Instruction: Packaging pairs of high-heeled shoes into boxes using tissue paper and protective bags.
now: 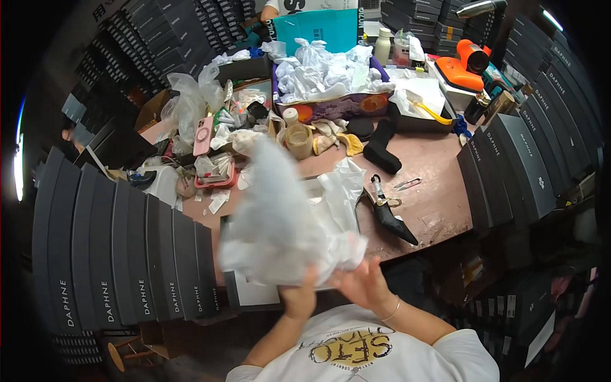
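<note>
White paper [273,235] is pinched in left hand [301,296], right hand [366,285] half-open; crumpled wads [328,70] fill purple box [340,110].

Blurred white paper [273,219] rises before my left hand [299,298] and right hand [364,285], blocking the way straight ahead. To my right, bare pink tabletop [443,207] leaves a passage between a black shoe [393,224] and upright dark boxes [499,162]. Small snips [408,184] lie beyond the shoe. Leftward, a box row [130,254] forms a wall.

Some white paper [273,210] is blurring, partly hiding the left hand [300,299] and covering most of a box [256,293].
</note>
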Available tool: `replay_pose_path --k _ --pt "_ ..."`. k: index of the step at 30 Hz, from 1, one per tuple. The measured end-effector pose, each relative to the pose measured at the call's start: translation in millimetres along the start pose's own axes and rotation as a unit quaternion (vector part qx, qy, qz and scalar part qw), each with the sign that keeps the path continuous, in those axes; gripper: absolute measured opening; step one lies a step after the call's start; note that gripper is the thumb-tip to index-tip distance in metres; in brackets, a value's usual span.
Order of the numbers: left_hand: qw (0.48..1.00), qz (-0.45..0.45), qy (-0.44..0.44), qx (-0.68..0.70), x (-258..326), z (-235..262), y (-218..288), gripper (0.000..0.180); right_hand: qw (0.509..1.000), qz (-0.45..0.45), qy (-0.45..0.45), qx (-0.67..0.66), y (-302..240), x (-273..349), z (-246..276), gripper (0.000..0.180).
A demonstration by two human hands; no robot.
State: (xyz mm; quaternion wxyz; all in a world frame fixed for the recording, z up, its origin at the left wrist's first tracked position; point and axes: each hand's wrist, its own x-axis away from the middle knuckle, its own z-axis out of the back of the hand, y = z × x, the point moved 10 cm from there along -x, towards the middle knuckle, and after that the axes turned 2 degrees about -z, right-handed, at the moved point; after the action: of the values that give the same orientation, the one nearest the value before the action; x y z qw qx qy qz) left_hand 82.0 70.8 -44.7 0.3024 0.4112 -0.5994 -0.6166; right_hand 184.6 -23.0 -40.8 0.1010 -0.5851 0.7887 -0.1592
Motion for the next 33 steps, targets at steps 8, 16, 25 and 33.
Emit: replay_pose_path --k 8,16,25,33 --pt "0.959 -0.018 -0.238 -0.150 -134 -121 -1 0.075 0.937 0.158 0.233 0.206 -135 48 48 0.060" --pt "0.978 -0.097 -0.135 0.129 -231 -72 58 0.008 0.927 0.173 0.194 0.269 -140 39 34 0.057" --pt "0.909 -0.301 -0.020 -0.287 -149 36 187 0.020 0.520 -0.231 0.019 0.822 20 -67 62 0.084" --pt "0.819 -0.207 -0.363 -0.394 -29 -57 -30 0.035 0.837 -0.052 0.329 0.434 1 -38 168 0.070"
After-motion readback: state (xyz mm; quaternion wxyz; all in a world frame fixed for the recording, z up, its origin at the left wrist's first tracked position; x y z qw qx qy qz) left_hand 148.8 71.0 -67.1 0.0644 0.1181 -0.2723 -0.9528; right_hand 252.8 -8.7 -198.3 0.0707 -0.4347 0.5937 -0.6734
